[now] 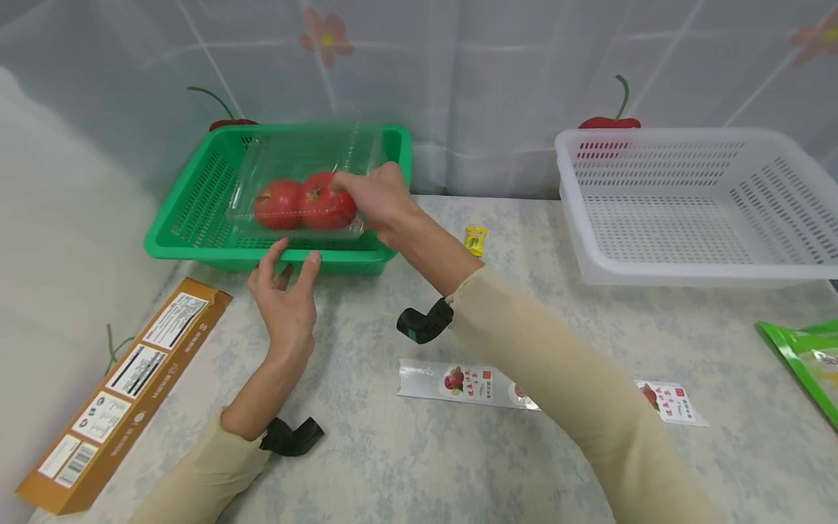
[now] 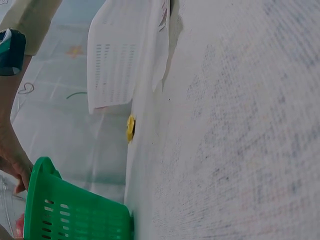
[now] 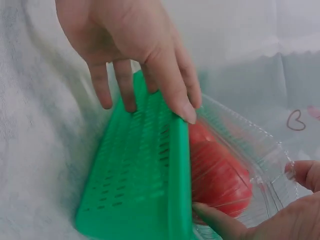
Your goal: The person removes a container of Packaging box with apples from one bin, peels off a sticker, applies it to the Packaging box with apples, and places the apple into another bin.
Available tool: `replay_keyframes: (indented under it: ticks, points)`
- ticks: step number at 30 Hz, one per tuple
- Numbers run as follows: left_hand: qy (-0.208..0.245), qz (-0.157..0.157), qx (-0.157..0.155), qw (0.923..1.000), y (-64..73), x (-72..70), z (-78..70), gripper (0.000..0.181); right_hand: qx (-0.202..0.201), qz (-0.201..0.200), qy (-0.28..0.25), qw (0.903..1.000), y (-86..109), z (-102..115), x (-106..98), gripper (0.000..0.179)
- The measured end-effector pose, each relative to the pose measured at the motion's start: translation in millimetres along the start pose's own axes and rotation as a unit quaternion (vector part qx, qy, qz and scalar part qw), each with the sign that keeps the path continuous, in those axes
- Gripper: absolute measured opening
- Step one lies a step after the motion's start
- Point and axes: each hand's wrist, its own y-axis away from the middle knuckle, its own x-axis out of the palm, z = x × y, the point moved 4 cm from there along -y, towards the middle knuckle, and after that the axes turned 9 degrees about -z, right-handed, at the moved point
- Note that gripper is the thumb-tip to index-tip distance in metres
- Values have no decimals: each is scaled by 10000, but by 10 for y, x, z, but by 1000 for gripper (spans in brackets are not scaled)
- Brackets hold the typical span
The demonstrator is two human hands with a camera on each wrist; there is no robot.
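In the head view, a clear plastic clamshell box (image 1: 347, 231) with two red tomatoes (image 1: 278, 205) lies tilted inside a green basket (image 1: 196, 254). My right hand (image 1: 382, 200) grips the right end of this box, thumb and fingers on opposite sides, as the right wrist view also shows. At the basket's front rim is my left hand (image 1: 284, 298), its thumb and index fingertips at the edge and the other fingers loosely extended along the outer wall. The left wrist view catches only the basket's side (image 2: 85, 210) and part of the right hand (image 2: 12, 155).
A white basket (image 1: 589, 255) stands at the right. On the table lie a small yellow packet (image 1: 475, 240), strips of printed stickers (image 1: 458, 382), partly under the right sleeve, and a green bag (image 1: 799, 356). A long brown carton (image 1: 124, 400) lies at the left.
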Motion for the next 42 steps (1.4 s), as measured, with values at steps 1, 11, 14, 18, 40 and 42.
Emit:
replay_keyframes:
  ticks: [1, 11, 14, 18, 40, 42]
  points:
    - [7, -6, 13, 10000, -3, 5, 4, 51, 6, -19, -80, 10000, 11, 24, -32, 20]
    - [2, 22, -77, 10000, -30, 18, 37, 53, 243, 38, -735, 9970, 213, 237, -377, 20]
    - [-42, 10, -68, 10000, -39, 16, 29, 52, 196, 163, -883, 9958, 320, 270, -515, 13]
    - [-79, 2, -46, 10000, -43, 18, 17, 50, 177, 179, -899, 9956, 484, 261, -761, 15]
    - [143, -10, 29, 9999, -35, -1, 26, 46, 123, 310, -577, 9978, 1201, -306, -2277, 25]
    - [137, 25, 33, 9999, -38, -5, 31, 46, 104, 448, -503, 9977, 1228, -402, -2402, 23]
